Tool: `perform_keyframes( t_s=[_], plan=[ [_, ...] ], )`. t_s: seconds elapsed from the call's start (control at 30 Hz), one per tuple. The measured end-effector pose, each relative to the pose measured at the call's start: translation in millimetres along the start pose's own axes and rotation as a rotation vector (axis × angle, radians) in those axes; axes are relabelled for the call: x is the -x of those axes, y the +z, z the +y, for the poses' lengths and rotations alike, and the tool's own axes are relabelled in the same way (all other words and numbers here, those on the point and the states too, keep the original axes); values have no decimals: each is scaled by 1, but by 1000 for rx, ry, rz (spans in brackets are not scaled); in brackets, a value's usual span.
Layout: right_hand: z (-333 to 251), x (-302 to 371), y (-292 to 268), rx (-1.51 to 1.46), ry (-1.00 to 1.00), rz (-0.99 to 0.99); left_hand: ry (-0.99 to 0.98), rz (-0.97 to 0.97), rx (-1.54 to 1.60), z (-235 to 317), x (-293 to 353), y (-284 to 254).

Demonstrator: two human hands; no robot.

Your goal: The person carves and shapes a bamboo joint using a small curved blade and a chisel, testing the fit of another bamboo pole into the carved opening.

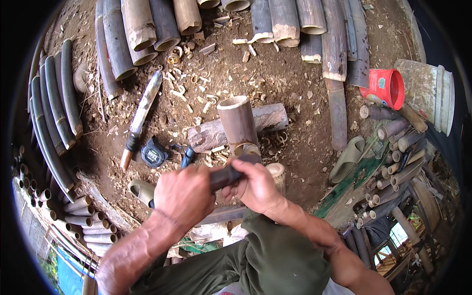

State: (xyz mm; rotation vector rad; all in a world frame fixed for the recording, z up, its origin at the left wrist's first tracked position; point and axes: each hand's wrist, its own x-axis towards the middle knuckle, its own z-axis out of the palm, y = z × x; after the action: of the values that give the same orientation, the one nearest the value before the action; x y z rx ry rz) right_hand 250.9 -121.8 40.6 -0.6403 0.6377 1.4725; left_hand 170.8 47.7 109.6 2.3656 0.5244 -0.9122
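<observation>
Both hands are closed around a dark, short rod-like piece (225, 178) in front of my knees; its exact kind is unclear. My left hand (185, 191) wraps its left end and is slightly blurred. At the other end, my right hand (256, 186) grips with the thumb on top. Just beyond my fingers, a brown bamboo tube (238, 120) stands tilted, open end up, with a pale cut near its lower end. It rests against a short log (205, 136) lying on the dirt. Beside my right hand is a pale-topped bamboo stub (277, 172), partly hidden.
A machete (145, 110), tape measure (154, 153) and blue-handled tool (187, 157) lie left among shavings. Cut bamboo poles (118, 42) line the far side, with more stacked left and right. A red tub (385, 88), white bucket (427, 93) and green sandal (347, 160) are right.
</observation>
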Motion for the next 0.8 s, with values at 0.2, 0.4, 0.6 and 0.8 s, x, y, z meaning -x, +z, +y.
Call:
perform_keyframes(
  t_s=[0.2, 0.4, 0.6, 0.8],
  plan=[
    [6, 4, 15, -347, 116, 161, 227, -158, -516, 54, -21, -53],
    [33, 20, -49, -189, 302, -65, 248, -259, -163, -7, 9, 3],
    [14, 35, -47, 787, 35, 408, -91, 126, 501, 47, 53, 164],
    [31, 31, -73, 752, -40, 325, -107, -24, 166, 47, 37, 161]
  ],
)
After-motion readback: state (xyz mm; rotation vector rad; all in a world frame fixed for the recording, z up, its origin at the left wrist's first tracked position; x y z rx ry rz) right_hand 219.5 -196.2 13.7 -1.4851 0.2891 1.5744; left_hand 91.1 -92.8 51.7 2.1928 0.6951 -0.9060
